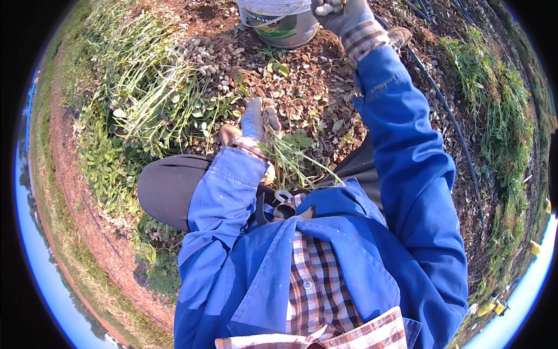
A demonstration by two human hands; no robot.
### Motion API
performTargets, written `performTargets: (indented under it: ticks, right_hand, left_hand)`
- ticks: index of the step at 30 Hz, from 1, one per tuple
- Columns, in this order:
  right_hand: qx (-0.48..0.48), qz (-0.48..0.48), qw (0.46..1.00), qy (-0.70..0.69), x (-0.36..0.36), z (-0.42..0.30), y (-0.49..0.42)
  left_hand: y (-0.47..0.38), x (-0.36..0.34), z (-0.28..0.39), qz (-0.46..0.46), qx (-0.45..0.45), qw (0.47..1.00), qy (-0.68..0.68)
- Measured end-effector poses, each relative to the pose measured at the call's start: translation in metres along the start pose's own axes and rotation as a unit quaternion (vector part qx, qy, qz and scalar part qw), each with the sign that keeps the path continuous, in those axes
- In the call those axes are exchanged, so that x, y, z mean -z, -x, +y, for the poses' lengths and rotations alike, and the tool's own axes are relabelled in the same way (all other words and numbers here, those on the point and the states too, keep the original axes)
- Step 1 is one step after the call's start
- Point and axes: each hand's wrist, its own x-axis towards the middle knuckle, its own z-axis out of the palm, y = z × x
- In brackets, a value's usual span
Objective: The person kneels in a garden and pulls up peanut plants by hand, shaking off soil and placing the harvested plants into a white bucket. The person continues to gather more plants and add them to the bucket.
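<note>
My left hand point(257, 118), in a grey work glove, grips a bunch of peanut plant stems point(293, 152) between my folded legs. The leafy ends hang down towards my lap. At the top edge my right hand point(342, 19), also gloved, holds several peanuts in their shells point(328, 8). It is beside the right rim of a white plastic paint bucket point(285, 28) with a green label and a wire handle. The view cuts off the bucket's top, so its contents are hidden. To the left lies a heap of pulled peanut plants point(152, 96), with clustered peanut pods point(213, 61) at its right end.
Dry leaves and reddish soil point(305, 87) cover the ground before me. A dark irrigation hose point(451, 113) runs along the right side. Beyond it lies a row of green plants point(501, 104). A bare dirt strip point(87, 209) curves along the left. Yellow objects point(490, 309) show at the lower right.
</note>
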Motion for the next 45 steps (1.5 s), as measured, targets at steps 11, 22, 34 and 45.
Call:
performTargets:
  ticks: [11,22,34,45]
  right_hand:
    - [-0.135,0.0,0.8,0.585,0.202,-0.017,-0.028]
    - [0.038,0.177,0.756,0.629,0.353,0.015,-0.102]
    - [0.088,0.128,0.455,0.877,0.293,0.015,-0.335]
    - [-0.026,0.218,0.614,0.758,0.283,0.048,-0.202]
  left_hand:
    - [-0.059,0.022,0.005,0.206,-0.165,0.613,-0.745]
    - [-0.087,-0.035,-0.015,0.114,-0.097,0.594,-0.79]
    - [-0.186,-0.025,-0.024,0.085,-0.083,0.693,-0.711]
    - [-0.164,-0.017,-0.024,0.044,-0.114,0.726,-0.676]
